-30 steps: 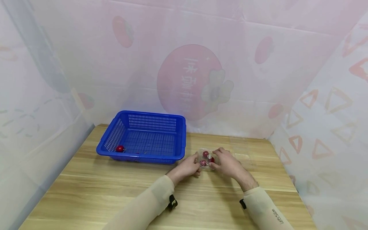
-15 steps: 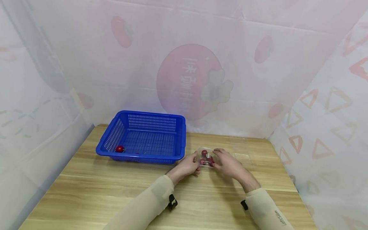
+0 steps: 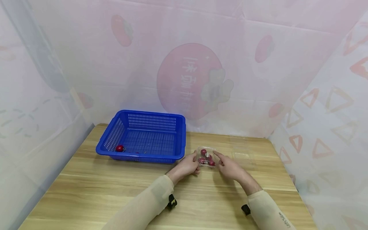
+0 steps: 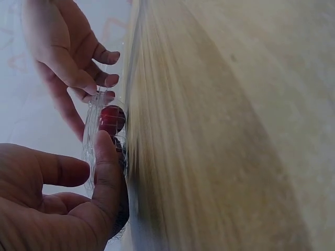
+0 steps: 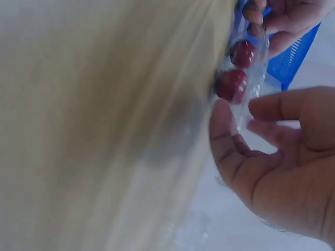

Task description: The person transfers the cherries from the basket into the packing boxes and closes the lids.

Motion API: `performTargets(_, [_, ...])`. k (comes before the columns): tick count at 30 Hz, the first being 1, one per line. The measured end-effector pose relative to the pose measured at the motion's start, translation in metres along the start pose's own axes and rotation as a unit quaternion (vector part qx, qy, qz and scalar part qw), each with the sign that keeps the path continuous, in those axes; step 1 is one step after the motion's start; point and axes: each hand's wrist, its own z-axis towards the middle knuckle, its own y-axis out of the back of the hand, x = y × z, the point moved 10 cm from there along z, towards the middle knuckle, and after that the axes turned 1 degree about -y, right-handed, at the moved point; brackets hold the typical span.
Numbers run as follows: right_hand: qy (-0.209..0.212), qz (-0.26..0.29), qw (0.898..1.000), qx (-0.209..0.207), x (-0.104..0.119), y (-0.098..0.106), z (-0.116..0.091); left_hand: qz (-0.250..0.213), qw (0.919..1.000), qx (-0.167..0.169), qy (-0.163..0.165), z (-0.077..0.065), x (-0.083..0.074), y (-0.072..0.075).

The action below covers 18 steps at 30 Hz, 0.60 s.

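A small clear plastic box [image 3: 210,149] sits on the table right of the basket, with several red cherry-like fruits [image 3: 203,152] inside and a round white sticker on its lid. My left hand [image 3: 187,164] holds the box's left side; in the left wrist view the thumb [image 4: 106,162] lies along one side and a bent finger is at the lid. My right hand [image 3: 230,167] is at the box's right end, index fingertip right at the lid's far corner. In the right wrist view its thumb [image 5: 222,123] and fingers are spread apart beside the box.
A blue perforated basket [image 3: 141,157] stands at the left back, with a red stemmed fruit [image 3: 119,148] in its near left corner. Another clear plastic container [image 3: 241,155] lies right of my right hand. Printed cloth walls [image 3: 244,105] enclose the wooden table [image 3: 120,185].
My right hand has loosened from the box's right side and drawn a little to the right, index finger extended. The box has shifted slightly left. My left hand stays in place.
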Motion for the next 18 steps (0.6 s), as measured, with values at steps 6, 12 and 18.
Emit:
performTargets(6, [-0.043,0.162,0.986,0.013,-0.011,-0.010,0.001,-0.001,1.0000,0.002,0.008,0.001,0.002,0.001])
performTargets(12, [-0.046,0.189,0.981,0.022,-0.013,-0.011,0.002,-0.007,0.9999,0.014,0.004,0.000,0.002,0.000])
performTargets(18, [-0.045,0.191,0.980,0.029,-0.013,-0.012,0.003,-0.017,0.9996,0.020,0.007,0.000,0.003,0.001])
